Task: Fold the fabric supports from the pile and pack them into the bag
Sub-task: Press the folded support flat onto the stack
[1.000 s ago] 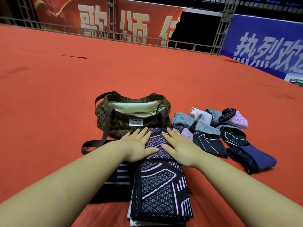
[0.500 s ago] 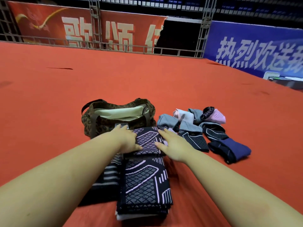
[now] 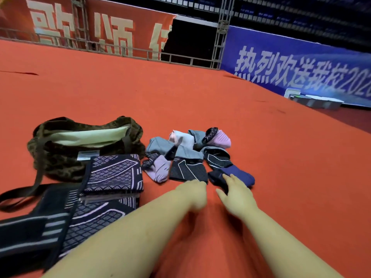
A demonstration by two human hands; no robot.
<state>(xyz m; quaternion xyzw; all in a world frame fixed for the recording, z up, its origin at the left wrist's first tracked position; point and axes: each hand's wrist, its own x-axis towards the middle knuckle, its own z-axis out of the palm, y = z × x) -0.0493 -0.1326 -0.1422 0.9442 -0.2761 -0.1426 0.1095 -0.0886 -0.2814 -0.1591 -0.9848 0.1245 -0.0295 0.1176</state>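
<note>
A leopard-print bag (image 3: pixel 60 165) stands open at the left, its pale lining showing. In front of it lies a folded black support with a lilac grid pattern (image 3: pixel 114 175), resting on a flat stack of similar pieces (image 3: pixel 94 215). To the right is a loose pile of grey, pink, lilac and black supports (image 3: pixel 186 151). My left hand (image 3: pixel 193 195) is at the near edge of a black support with white lines (image 3: pixel 186 171); its fingers are blurred and tucked under. My right hand (image 3: pixel 233 194) lays its fingers on a navy and black support (image 3: pixel 239 175).
Red carpet (image 3: pixel 200 101) covers the floor all around. The bag's dark strap (image 3: pixel 22 192) trails toward the left edge. A metal railing and red and blue banners stand far behind. A grey box (image 3: pixel 315 100) sits at the far right.
Both hands have left the folded patterned support and moved right to the near edge of the loose pile. The view has swung right, so bag and stack now sit at the left.
</note>
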